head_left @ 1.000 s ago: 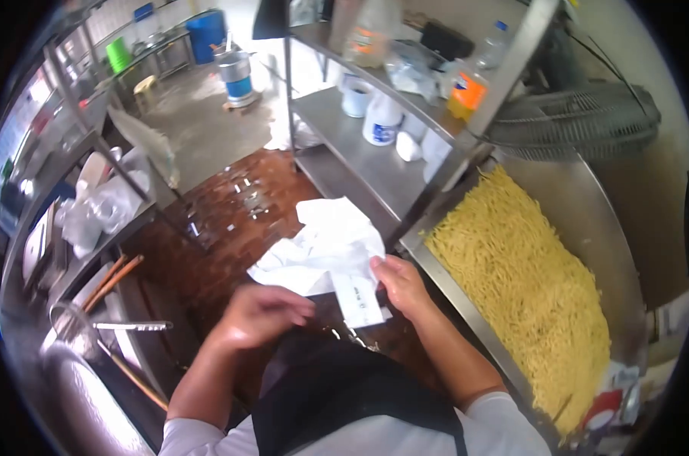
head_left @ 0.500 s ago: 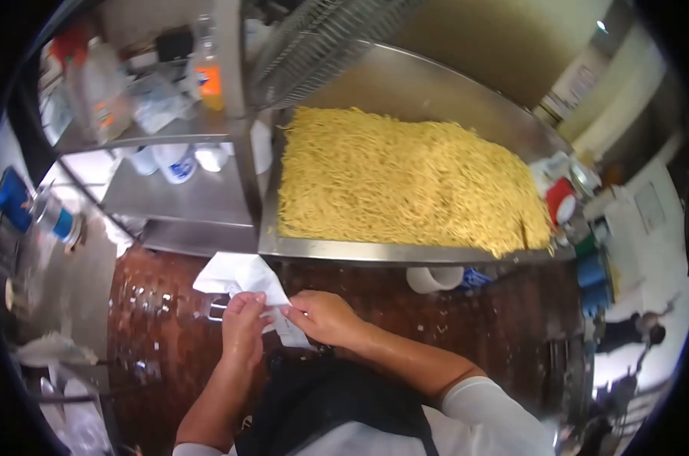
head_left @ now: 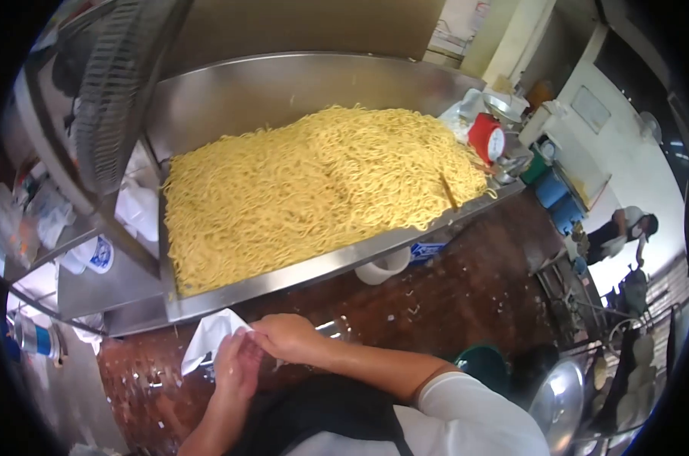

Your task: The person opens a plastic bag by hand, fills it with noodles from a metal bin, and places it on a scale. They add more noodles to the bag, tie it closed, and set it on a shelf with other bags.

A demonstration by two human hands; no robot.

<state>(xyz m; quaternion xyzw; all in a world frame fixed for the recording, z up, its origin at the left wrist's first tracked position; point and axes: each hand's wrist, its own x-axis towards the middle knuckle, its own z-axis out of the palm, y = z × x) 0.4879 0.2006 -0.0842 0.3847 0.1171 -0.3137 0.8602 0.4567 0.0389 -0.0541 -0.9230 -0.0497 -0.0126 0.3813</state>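
Note:
A white sheet [head_left: 214,338], thin like paper or a bag, is held in front of my body, below the metal tray's front edge. My left hand [head_left: 236,363] has its fingers closed on the sheet's lower right part. Pinching the sheet's right corner, my right hand [head_left: 285,337] touches the left fingertips. Beyond both hands, a big heap of yellow noodles [head_left: 306,190] fills a wide metal tray [head_left: 284,279]. A thin brown stick [head_left: 448,190] stands in the noodles near their right end.
A red scale [head_left: 484,138] sits right of the noodles. Beneath the tray are a white bucket [head_left: 382,267] and a blue box [head_left: 427,252]. Metal shelves [head_left: 105,292] with bags stand at left, beside a caged fan [head_left: 109,99]. Another person [head_left: 618,234] is far right.
The view has turned to the right, showing more of the room there. Both hands still hold the white sheet, whose hanging lower part no longer shows.

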